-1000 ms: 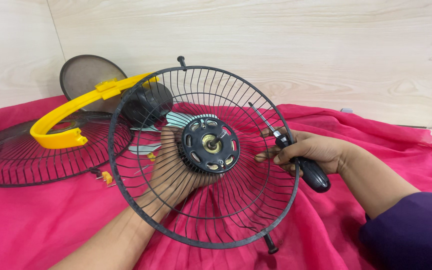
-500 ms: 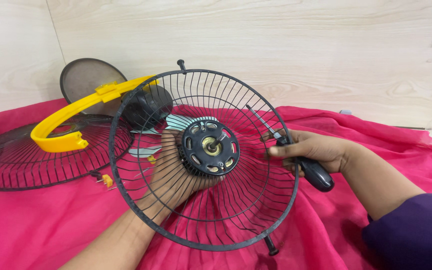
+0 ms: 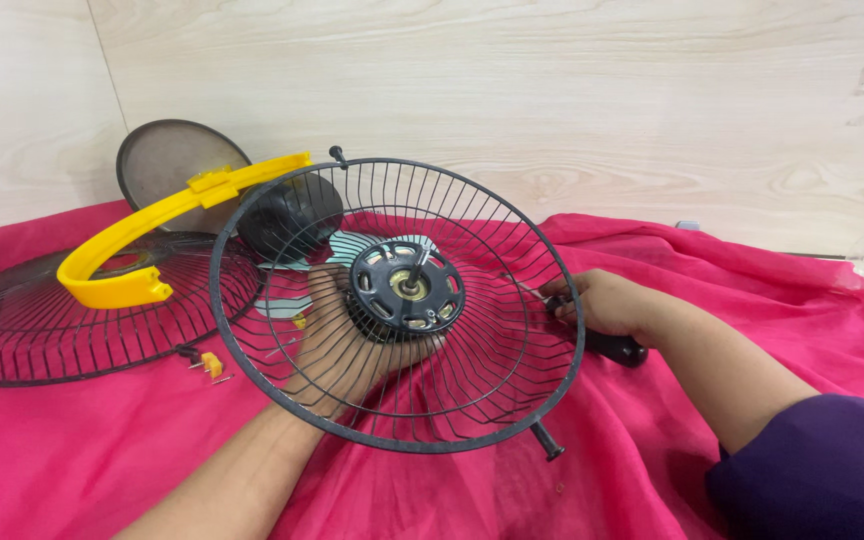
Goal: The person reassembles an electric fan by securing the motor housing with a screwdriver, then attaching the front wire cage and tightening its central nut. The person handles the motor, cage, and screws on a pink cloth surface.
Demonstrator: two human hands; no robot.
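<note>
My left hand (image 3: 352, 340) cups the heavy black motor hub (image 3: 407, 290) behind the springy round black wire fan guard (image 3: 492, 400), right hand (image 3: 602, 300) fisted on a black-handled screwdriver (image 3: 617, 348) at its rim, over the pink cloth (image 3: 102, 440); hub's the firm hold, wires flex

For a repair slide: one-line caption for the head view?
Left hand grips motor behind black wire fan guard; right hand holds dark-handled tool.

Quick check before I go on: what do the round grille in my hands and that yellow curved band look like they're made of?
Round grille: looks like thin metal wire with a dark, matt coating; fine radial spokes joined to a rim. Yellow curved band: seems moulded plastic, smooth, slightly glossy, uniform colour with a clip tab. Neither is certain from looks alone.
</note>
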